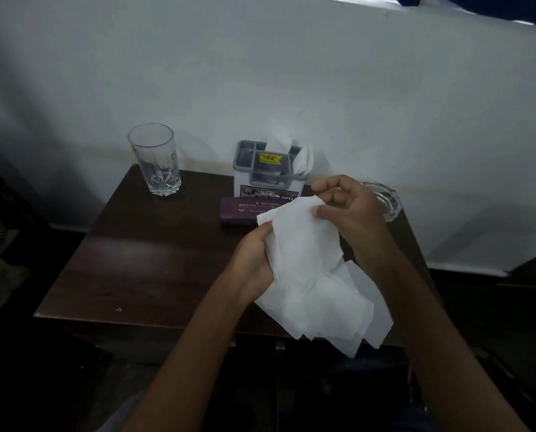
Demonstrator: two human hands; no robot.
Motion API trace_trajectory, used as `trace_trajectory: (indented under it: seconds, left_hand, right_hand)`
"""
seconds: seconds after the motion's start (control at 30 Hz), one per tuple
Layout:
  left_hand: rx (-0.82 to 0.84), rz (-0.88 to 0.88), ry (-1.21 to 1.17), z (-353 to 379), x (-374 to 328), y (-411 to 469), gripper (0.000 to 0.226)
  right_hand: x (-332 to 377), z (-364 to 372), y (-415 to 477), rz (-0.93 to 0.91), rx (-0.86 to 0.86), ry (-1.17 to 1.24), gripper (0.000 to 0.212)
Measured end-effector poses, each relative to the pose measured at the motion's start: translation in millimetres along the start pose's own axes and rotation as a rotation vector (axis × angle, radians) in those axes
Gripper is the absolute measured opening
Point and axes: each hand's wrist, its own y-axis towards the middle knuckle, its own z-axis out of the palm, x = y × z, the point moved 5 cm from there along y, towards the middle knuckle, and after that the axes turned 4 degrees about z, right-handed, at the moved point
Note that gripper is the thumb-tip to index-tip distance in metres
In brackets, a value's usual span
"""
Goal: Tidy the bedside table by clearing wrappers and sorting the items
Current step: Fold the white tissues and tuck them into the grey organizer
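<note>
Two hands on tissue [307, 275] | left [254, 260] grips its edge | right [344, 210] pinches top corner | above table [129, 260]

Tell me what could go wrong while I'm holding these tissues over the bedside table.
The tissues hang in loose layers past the front edge of the table, gripped by the left hand and pinched by the right hand only near the top; a sheet could slip to the floor.
The glass dish sits just behind the right hand, near the table's right edge; a careless swing might knock it off.
</note>
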Motion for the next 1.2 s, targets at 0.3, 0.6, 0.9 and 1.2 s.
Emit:
trace_trajectory:
  seconds: [0.3,0.6,0.9,1.2]
  left_hand:
    - [0.169,-0.018,-0.169,10.0,3.2,0.3,0.058]
    - [0.091,0.030,0.193,2.6,6.5,0.2,0.029]
    - [0.366,-0.015,0.454,14.9,11.7,-11.3,0.055]
    - [0.305,0.013,0.357,7.6,5.1,-6.7,0.036]
  right_hand:
    - [-18.7,6.3,3.2,0.022,-0.234,-0.089,0.032]
    - [-18.1,-5.0,8.9,0.009,-0.210,-0.150,0.029]
    - [-23.4,-10.2,2.3,0.174,0.402,-0.333,0.046]
    - [-28.1,-30.9,13.9,0.152,0.038,-0.080,0.034]
